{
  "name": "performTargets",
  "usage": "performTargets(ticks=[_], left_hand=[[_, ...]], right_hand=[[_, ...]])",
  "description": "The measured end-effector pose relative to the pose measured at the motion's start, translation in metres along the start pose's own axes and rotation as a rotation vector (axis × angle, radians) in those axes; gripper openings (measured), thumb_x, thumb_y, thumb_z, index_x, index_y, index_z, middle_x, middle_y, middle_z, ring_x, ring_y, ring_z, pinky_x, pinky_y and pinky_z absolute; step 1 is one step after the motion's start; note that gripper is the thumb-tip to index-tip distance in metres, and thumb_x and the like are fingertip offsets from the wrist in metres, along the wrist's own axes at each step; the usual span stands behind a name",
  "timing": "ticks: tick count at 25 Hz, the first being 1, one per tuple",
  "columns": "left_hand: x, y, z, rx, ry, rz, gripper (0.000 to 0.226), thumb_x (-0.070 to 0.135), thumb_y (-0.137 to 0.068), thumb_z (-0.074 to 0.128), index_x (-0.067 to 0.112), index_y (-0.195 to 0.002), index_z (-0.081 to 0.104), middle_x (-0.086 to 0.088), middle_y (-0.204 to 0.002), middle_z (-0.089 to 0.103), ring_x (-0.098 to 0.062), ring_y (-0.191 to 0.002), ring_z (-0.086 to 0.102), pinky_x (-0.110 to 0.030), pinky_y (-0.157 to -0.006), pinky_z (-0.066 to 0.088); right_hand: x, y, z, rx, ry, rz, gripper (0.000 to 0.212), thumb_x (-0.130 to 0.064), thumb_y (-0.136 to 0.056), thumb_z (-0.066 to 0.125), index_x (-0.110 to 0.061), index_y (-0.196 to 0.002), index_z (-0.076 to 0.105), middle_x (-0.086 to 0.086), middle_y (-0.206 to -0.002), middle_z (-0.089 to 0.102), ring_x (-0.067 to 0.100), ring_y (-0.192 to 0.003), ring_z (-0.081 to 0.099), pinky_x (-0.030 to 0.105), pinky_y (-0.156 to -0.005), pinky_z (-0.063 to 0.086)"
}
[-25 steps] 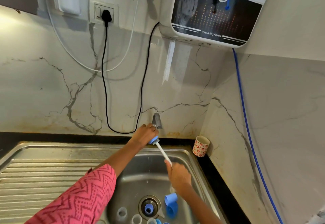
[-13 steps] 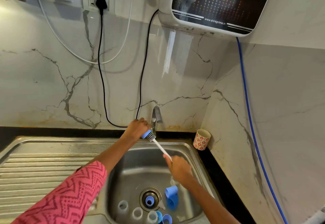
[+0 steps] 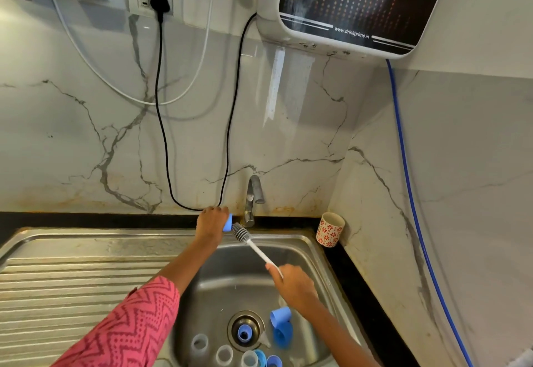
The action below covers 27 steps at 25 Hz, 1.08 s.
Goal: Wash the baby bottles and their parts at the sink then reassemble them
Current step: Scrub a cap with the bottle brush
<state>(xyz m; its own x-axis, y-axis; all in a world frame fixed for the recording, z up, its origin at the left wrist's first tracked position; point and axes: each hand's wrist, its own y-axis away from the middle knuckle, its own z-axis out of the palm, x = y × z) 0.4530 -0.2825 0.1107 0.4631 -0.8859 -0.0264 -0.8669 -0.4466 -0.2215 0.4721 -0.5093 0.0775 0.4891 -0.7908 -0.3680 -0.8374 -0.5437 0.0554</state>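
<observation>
Hands work over the stainless-steel sink basin (image 3: 314, 254), under the short metal tap (image 3: 253, 193) that rises from the back rim. The left hand (image 3: 212, 222) is curled round a small blue plastic bottle part (image 3: 227, 222), held up near the tap's base with only its open end showing past the fingers. The right hand (image 3: 294, 283) grips the white handle of a thin bottle brush (image 3: 253, 247); the brush slants up to the left and its grey bristled head sits just outside the blue part's mouth, touching or nearly so. Lower in the basin, a blue ring (image 3: 244, 332) lies on the round metal drain (image 3: 245, 329), and two bright blue caps (image 3: 281, 325) lie together just right of it. Three clear plastic tubes (image 3: 225, 353) stand in a row at the near wall, with more blue pieces (image 3: 272, 361) beside them. A pink zigzag-patterned sleeve (image 3: 129, 326) covers the left upper arm above the ribbed steel drainboard (image 3: 72, 280). A red-flowered ceramic cup (image 3: 329, 229) stands on the black counter in the corner.
</observation>
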Motion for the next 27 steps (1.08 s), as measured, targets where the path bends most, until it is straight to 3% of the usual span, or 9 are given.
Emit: performTargets(ticks=[4,9,12,14,16,19,23,25,27], left_hand=[[0.001,0.002,0.010,-0.127,0.181,-0.043,0.058,0.026,-0.079,0.072,0.014,-0.127,0.040,-0.005,-0.119,0.059,-0.023,-0.108,0.058,-0.033,-0.087,0.048],[-0.001,0.000,0.004,-0.042,0.506,-0.176,0.068,0.026,-0.082,0.071,0.019,-0.131,0.025,-0.008,-0.109,0.058,-0.024,-0.093,0.061,-0.031,-0.076,0.048],[-0.006,-0.001,0.008,-0.188,0.961,-0.361,0.051,0.043,-0.087,0.061,0.012,-0.121,0.039,-0.011,-0.104,0.053,-0.026,-0.086,0.058,-0.030,-0.064,0.047],[0.000,-0.001,0.017,-0.221,1.244,-0.483,0.042,0.039,-0.087,0.063,0.006,-0.110,0.052,-0.013,-0.100,0.054,-0.024,-0.084,0.054,-0.031,-0.067,0.044],[0.008,0.000,0.025,-0.108,1.343,-0.546,0.024,0.031,-0.085,0.066,0.010,-0.086,0.056,-0.011,-0.087,0.056,-0.025,-0.081,0.053,-0.035,-0.071,0.044],[0.008,-0.002,0.027,0.070,1.253,-0.617,0.027,0.034,-0.086,0.063,0.015,-0.068,0.057,-0.009,-0.077,0.059,-0.029,-0.084,0.058,-0.040,-0.087,0.044],[0.001,0.005,0.037,0.169,0.991,-0.769,0.046,0.043,-0.095,0.044,0.004,-0.091,0.068,-0.016,-0.092,0.065,-0.032,-0.097,0.057,-0.041,-0.095,0.035],[0.008,0.011,0.040,0.167,1.302,-0.863,0.047,0.039,-0.098,0.041,-0.002,-0.106,0.063,-0.022,-0.105,0.063,-0.036,-0.104,0.057,-0.046,-0.096,0.042],[0.025,0.020,0.039,-0.007,1.782,-0.989,0.043,0.033,-0.099,0.041,-0.001,-0.123,0.053,-0.018,-0.122,0.057,-0.034,-0.119,0.050,-0.049,-0.102,0.035]], right_hand=[[-0.008,-0.004,-0.013,0.020,-0.128,-0.014,0.053,-0.051,-0.099,0.032,-0.021,-0.056,0.038,-0.006,-0.056,0.043,0.005,-0.050,0.040,0.019,-0.046,0.029],[-0.006,-0.007,-0.002,0.010,-0.074,0.033,0.050,-0.052,-0.099,0.030,-0.023,-0.058,0.038,-0.007,-0.058,0.043,0.004,-0.051,0.040,0.018,-0.046,0.029],[-0.002,-0.014,-0.005,0.010,-0.185,0.080,0.051,-0.050,-0.099,0.031,-0.021,-0.057,0.039,-0.007,-0.059,0.044,0.005,-0.052,0.041,0.019,-0.048,0.030],[-0.008,-0.016,-0.003,0.005,-0.261,0.071,0.052,-0.049,-0.099,0.033,-0.020,-0.056,0.041,-0.006,-0.058,0.045,0.005,-0.052,0.041,0.019,-0.049,0.031],[-0.014,-0.016,0.006,-0.008,-0.320,0.064,0.052,-0.049,-0.099,0.034,-0.020,-0.056,0.042,-0.007,-0.057,0.045,0.005,-0.051,0.041,0.019,-0.049,0.031],[-0.018,-0.014,0.015,0.001,-0.329,0.047,0.052,-0.050,-0.098,0.034,-0.021,-0.056,0.042,-0.007,-0.057,0.045,0.004,-0.051,0.042,0.018,-0.049,0.032],[-0.016,-0.014,0.016,0.023,-0.299,0.030,0.051,-0.050,-0.099,0.033,-0.023,-0.056,0.039,-0.007,-0.057,0.045,0.004,-0.052,0.041,0.018,-0.048,0.031],[-0.017,-0.014,0.025,0.025,-0.274,0.019,0.051,-0.054,-0.097,0.032,-0.024,-0.057,0.038,-0.004,-0.062,0.048,0.011,-0.057,0.044,0.024,-0.054,0.034],[-0.021,-0.013,0.039,0.004,-0.173,0.016,0.050,-0.057,-0.097,0.028,-0.023,-0.063,0.043,-0.001,-0.073,0.052,0.016,-0.069,0.047,0.027,-0.062,0.036]])
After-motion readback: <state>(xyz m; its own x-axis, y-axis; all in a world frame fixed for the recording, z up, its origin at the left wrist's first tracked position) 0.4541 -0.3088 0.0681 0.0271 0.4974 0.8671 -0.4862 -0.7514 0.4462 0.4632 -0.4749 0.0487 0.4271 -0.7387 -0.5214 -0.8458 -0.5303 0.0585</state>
